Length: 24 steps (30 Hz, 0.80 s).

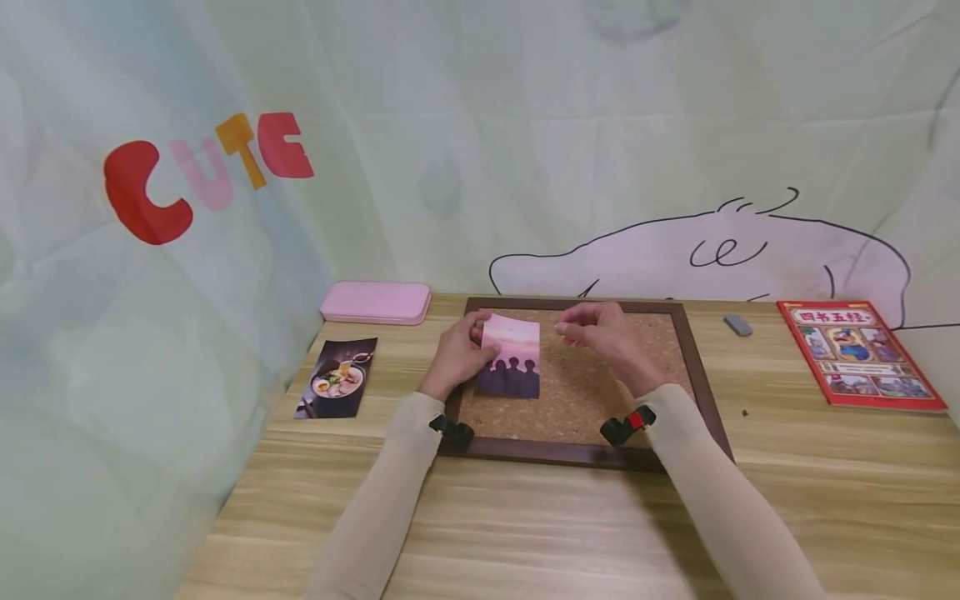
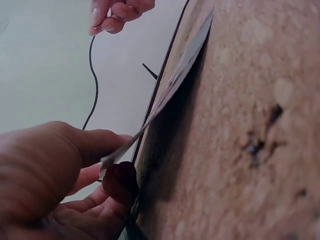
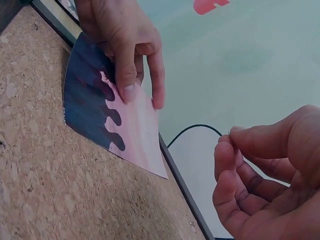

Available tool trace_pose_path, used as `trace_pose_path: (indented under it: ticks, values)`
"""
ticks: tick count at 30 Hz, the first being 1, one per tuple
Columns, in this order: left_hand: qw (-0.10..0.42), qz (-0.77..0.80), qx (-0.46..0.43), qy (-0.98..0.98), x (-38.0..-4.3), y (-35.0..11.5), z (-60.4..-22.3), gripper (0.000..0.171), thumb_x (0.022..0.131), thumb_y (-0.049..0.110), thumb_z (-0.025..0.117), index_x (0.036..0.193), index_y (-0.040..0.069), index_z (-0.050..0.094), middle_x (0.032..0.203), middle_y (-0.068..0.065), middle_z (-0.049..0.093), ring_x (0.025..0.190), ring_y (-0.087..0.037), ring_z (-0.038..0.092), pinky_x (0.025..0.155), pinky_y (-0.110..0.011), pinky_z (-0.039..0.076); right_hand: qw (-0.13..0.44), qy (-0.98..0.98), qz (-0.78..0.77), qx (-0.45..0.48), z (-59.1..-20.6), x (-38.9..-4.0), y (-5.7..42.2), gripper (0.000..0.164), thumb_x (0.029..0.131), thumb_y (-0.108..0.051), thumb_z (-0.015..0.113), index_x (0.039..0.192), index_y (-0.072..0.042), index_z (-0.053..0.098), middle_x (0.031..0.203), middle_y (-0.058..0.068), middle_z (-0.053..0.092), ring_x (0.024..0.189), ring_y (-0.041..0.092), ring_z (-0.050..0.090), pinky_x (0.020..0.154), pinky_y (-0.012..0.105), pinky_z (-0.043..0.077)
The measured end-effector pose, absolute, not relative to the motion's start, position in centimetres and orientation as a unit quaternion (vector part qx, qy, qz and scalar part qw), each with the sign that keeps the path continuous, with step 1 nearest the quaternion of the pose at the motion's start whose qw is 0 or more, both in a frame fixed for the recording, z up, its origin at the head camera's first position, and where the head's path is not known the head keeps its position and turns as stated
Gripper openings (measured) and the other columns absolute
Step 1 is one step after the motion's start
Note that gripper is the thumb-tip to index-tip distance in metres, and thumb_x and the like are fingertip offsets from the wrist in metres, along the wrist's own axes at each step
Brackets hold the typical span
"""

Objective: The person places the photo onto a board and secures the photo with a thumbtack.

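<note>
My left hand pinches the left edge of a photo print showing dark silhouettes under a pink sky. The print is bent and tilted over a cork board with a dark brown frame; in the left wrist view a shadow lies beneath it. To the right of the photo, my right hand is raised above the board. Its thumb and forefinger meet at the tips in the right wrist view, round a tiny thing that is mostly hidden and too small to name.
Left of the board lies a photo of a noodle bowl, with a pink case behind it. To the right are a small grey block and a red book. A printed cloth hangs behind the wooden table.
</note>
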<state>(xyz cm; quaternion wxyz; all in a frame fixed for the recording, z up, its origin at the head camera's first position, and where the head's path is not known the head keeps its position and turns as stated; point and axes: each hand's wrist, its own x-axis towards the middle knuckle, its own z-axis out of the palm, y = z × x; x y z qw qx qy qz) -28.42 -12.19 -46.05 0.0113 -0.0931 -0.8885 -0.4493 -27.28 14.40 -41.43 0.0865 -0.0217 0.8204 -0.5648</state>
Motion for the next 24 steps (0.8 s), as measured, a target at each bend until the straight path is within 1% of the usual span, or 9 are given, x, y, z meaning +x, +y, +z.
trace_pose_path:
  ticks: [4, 12, 15, 17, 20, 24]
  values:
    - [0.014, -0.431, -0.097, -0.897, -28.3, -12.0, -46.1, 0.062, 0.092, 0.007, 0.078, 0.151, 0.005, 0.056, 0.102, -0.018, 0.071, 0.073, -0.015, 0.058, 0.066, -0.023, 0.045, 0.089, 0.818, -0.568, -0.022, -41.4, -27.5, 14.1, 0.021, 0.104, -0.017, 0.070, 0.120, -0.003, 0.074, 0.104, 0.008, 0.074, 0.098, 0.027, 0.065, 0.096, 0.045, 0.053]
    - [0.018, -0.396, -0.095, -0.913, -28.1, -11.7, -45.8, 0.059, 0.093, 0.007, 0.078, 0.148, 0.002, 0.057, 0.099, -0.017, 0.071, 0.074, -0.016, 0.059, 0.067, -0.025, 0.045, 0.109, 0.816, -0.567, -0.026, -41.1, -27.7, 13.5, 0.025, 0.105, -0.021, 0.069, 0.124, -0.006, 0.073, 0.115, 0.015, 0.071, 0.107, 0.033, 0.063, 0.100, 0.048, 0.051]
    - [0.025, -0.383, -0.098, -0.918, -28.1, -11.7, -45.8, 0.058, 0.093, 0.007, 0.079, 0.147, 0.000, 0.059, 0.097, -0.018, 0.071, 0.075, -0.019, 0.059, 0.070, -0.028, 0.047, 0.120, 0.815, -0.566, -0.024, -41.1, -27.9, 13.2, 0.027, 0.106, -0.022, 0.069, 0.127, -0.006, 0.072, 0.118, 0.015, 0.071, 0.111, 0.035, 0.062, 0.101, 0.048, 0.051]
    - [0.032, -0.369, -0.102, -0.923, -28.1, -11.6, -45.8, 0.057, 0.093, 0.007, 0.079, 0.145, -0.001, 0.060, 0.098, -0.019, 0.071, 0.079, -0.022, 0.061, 0.075, -0.033, 0.051, 0.124, 0.815, -0.565, -0.019, -41.1, -28.1, 13.0, 0.027, 0.105, -0.022, 0.069, 0.127, -0.006, 0.072, 0.117, 0.014, 0.071, 0.111, 0.035, 0.062, 0.101, 0.048, 0.051]
    - [0.035, -0.348, -0.106, -0.931, -28.0, -11.4, -45.8, 0.054, 0.094, 0.008, 0.078, 0.144, -0.002, 0.061, 0.106, -0.022, 0.072, 0.092, -0.030, 0.064, 0.087, -0.043, 0.054, 0.127, 0.818, -0.560, -0.015, -41.3, -28.5, 12.7, 0.025, 0.105, -0.021, 0.070, 0.124, -0.006, 0.073, 0.113, 0.011, 0.071, 0.108, 0.032, 0.063, 0.100, 0.046, 0.053]
    - [0.030, -0.325, -0.104, -0.939, -27.8, -11.2, -45.6, 0.050, 0.097, 0.010, 0.076, 0.143, -0.002, 0.063, 0.123, -0.026, 0.071, 0.112, -0.039, 0.065, 0.103, -0.051, 0.053, 0.132, 0.821, -0.555, -0.013, -41.5, -29.2, 12.3, 0.021, 0.105, -0.018, 0.070, 0.121, -0.005, 0.074, 0.109, 0.011, 0.071, 0.103, 0.029, 0.064, 0.100, 0.044, 0.054]
